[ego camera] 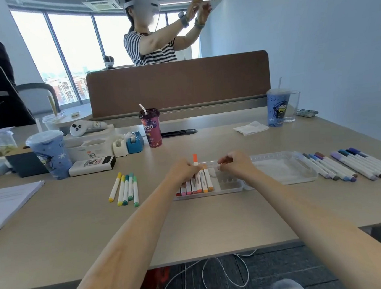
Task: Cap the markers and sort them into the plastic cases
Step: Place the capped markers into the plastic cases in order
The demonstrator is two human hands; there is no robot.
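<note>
Standing almost upright over the far edge of the case (232, 185), an orange marker (195, 158) is pinched low on its white barrel by the left grip (184, 170), with its orange end up. Its lower end is hidden inside the curled fingers, so I cannot tell whether that end is capped. The right grip (235, 167) hovers just right of it, over the right half of the case. Its fingers are curled tight toward the marker, but whether they hold a cap or nothing at all I cannot tell.

Inside the case, a row (197, 184) of red, pink and orange markers fills the left half, each lying near-to-far. The free slots are in the right half, directly below the right grip.

The coming move turns on this: the held marker's long axis is upright, while the slots run near-to-far. It would need tipping flat and shifting a little right of the row, I judge. The left grip already has it and sits nearest the row's right end. The right grip, hanging over the free slots, looks like the main thing in the way.

A clear tray (283, 169) touches the right side of the case, and beyond it lie blue and purple markers (349, 167). Left of the case, well apart, five yellow and green markers (126, 189) lie on the desk (78, 231). Behind the case stand cups (151, 129), clear of the work.
</note>
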